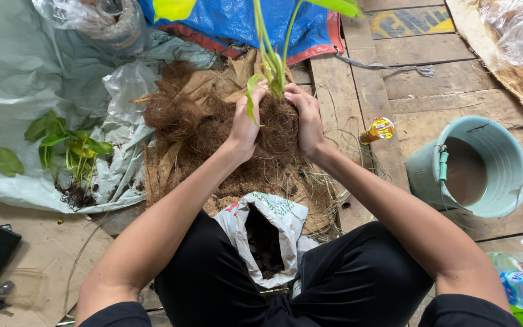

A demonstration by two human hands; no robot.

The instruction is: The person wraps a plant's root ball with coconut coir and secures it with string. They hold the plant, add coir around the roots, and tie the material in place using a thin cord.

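Just above the middle of the frame, your left hand [246, 124] and right hand [305, 121] are closed from either side around a ball of brown coconut fibre [276, 130] wrapped about the base of a green plant [273, 57], whose stems rise out through the top edge of the picture. Both hands are curled tight, fingers and thumbs pressed into the fibre near the stems; neither holds anything else.

Under the ball lies a loose heap of fibre and husk [180, 118] on the wooden boards [449, 91]. Lower centre, between your knees, an open white sack of dark soil [266, 239] stands with its mouth gaping. At right sits a pale green bucket [479, 166] holding brownish water, with a small orange-capped bottle [376, 130] just to its left. At left, a second small plant [68, 151] with bare roots lies on crumpled plastic sheeting [13, 79].

As I judge it, the risks are these: squeeze too near the stems and you could bruise or snap them; ease off unevenly and the fibre may shed, loosening the wrap and baring the roots. The sack looks soft-walled, so a nudge from your knee might tip soil out. A wide swing of your right elbow could catch the bucket and slop its water over the boards.
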